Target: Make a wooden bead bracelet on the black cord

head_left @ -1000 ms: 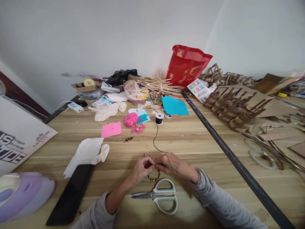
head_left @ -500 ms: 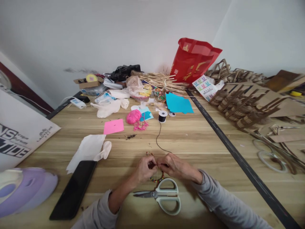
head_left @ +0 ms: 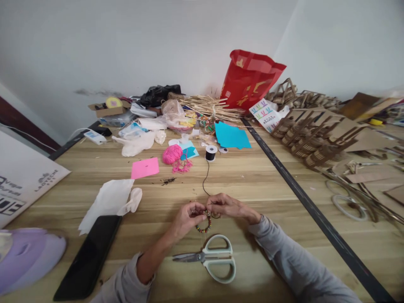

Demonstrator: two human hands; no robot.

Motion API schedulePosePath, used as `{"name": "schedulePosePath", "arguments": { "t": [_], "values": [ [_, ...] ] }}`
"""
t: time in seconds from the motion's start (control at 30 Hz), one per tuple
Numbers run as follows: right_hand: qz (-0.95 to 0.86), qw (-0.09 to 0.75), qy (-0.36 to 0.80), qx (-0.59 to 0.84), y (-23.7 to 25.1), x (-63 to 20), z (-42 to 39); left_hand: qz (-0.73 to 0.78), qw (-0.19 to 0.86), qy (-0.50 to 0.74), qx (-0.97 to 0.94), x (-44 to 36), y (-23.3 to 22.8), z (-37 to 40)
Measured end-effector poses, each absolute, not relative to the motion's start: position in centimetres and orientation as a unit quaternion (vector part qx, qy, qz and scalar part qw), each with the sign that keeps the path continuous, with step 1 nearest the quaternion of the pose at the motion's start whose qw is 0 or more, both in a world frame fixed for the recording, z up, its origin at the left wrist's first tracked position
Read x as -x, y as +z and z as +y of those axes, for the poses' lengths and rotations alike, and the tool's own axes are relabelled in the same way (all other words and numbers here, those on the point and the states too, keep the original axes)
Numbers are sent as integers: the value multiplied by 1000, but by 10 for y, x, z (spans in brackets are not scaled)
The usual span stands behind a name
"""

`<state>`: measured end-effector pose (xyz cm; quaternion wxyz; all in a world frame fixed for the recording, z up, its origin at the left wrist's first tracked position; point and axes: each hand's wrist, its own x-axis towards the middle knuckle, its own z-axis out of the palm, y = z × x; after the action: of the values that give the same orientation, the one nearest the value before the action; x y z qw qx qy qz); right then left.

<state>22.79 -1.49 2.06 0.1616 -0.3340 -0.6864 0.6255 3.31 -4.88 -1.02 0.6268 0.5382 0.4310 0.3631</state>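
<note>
A small ring of multicoloured beads, a beaded bracelet [head_left: 206, 229], hangs below my fingertips. My left hand [head_left: 187, 219] pinches its upper edge between thumb and fingers. Close against it on the right, my right hand [head_left: 226, 205] is closed in a pinch on a thin black cord [head_left: 204, 185]. That cord runs back to a white spool [head_left: 211, 152] wound with black, and a short loop of it shows under my right fingers. Exactly where cord and beads meet is hidden by the fingertips. Scissors [head_left: 217, 257] with pale green handles lie just below the bracelet.
A black phone [head_left: 90, 254] and white tissue [head_left: 105, 202] lie to the left. Pink yarn [head_left: 172, 154], a pink card [head_left: 145, 168] and blue sheets [head_left: 232, 135] are farther back. Small woven baskets [head_left: 318, 153] stand at right, near a red bag [head_left: 251, 80].
My hands have shifted slightly and the left fingers have opened out somewhat around the bracelet, which now shows more fully. The whole view has slid a little to the left.
</note>
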Motion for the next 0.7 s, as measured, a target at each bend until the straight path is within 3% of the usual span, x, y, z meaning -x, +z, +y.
{"name": "schedulePosePath", "arguments": {
  "t": [0.33, 0.7],
  "values": [
    [-616, 170, 709, 298, 5, -231, -7, 431, 636, 359, -529, -30, 0, -52],
    [-603, 179, 717, 302, 3, -234, -7, 387, 705, 365, -468, -28, -7, -54]
  ]
}}
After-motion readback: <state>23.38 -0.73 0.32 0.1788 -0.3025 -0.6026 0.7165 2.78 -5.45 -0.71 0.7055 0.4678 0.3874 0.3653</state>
